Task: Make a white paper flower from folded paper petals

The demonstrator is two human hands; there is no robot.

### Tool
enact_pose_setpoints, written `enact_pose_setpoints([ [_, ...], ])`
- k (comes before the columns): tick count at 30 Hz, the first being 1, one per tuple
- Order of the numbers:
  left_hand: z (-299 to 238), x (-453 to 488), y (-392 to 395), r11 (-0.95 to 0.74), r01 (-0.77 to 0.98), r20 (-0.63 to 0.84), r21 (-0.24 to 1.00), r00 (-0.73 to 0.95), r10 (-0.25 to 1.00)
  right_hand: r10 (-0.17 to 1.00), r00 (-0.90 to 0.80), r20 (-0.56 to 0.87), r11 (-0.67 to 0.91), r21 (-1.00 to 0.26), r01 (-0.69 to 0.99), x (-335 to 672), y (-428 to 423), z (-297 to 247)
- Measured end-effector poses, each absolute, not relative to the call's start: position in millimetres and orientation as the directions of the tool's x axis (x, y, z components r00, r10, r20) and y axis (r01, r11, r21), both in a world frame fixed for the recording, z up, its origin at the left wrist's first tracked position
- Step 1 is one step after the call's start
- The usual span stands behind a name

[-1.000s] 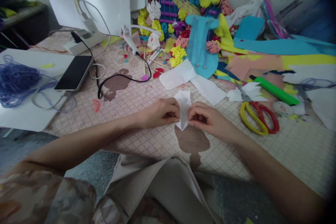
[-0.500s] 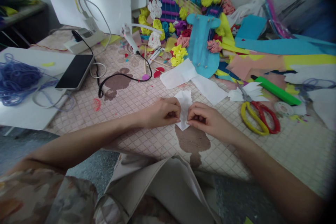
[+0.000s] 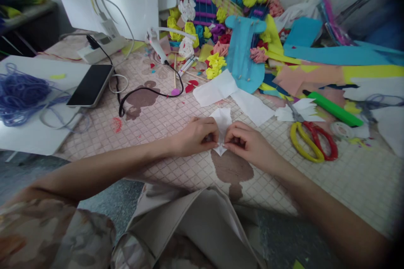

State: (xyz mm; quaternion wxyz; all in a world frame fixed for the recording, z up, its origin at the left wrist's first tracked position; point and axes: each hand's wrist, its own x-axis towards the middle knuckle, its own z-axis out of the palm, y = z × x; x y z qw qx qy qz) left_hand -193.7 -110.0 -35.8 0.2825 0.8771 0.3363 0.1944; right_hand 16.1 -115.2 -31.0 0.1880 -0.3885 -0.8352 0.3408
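Observation:
A small piece of white crepe paper (image 3: 223, 118) stands between my two hands, creased along its middle and narrowing to a point at the bottom. My left hand (image 3: 202, 135) pinches its left edge with curled fingers. On the opposite side, my right hand (image 3: 241, 138) grips the right edge between thumb and fingers. The fingertips of both hands are close together near the lower end. Just beyond lie two flat white paper pieces (image 3: 216, 88), partly overlapping. Scissors (image 3: 313, 141) with yellow and red handles rest to the right of my right hand.
A glue gun (image 3: 157, 46) with a black cord stands behind. At left are a phone (image 3: 91, 85) and tangled blue yarn (image 3: 23, 94). A blue paper guitar shape (image 3: 244, 54), yellow crumpled flowers (image 3: 216, 66), a green cutter (image 3: 335, 109) and paper strips (image 3: 344, 55) crowd the back and right.
My hands have drawn slightly closer together at the lower end of the white paper, so less of it shows between them. The surrounding things have stayed put.

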Motion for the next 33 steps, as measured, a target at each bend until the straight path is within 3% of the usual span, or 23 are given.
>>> enact_pose_setpoints([
  [16,-37.1,-192.6,-112.9,-0.597,0.504,0.158,0.624,0.667,0.728,0.782,-0.615,0.103,0.518,-0.657,0.549,13.3,-119.2,-31.3],
  [33,-38.7,-193.6,-118.1,-0.640,0.522,0.178,0.564,0.680,0.712,0.743,-0.664,0.086,0.527,-0.685,0.502,16.3,-122.7,-31.6],
])
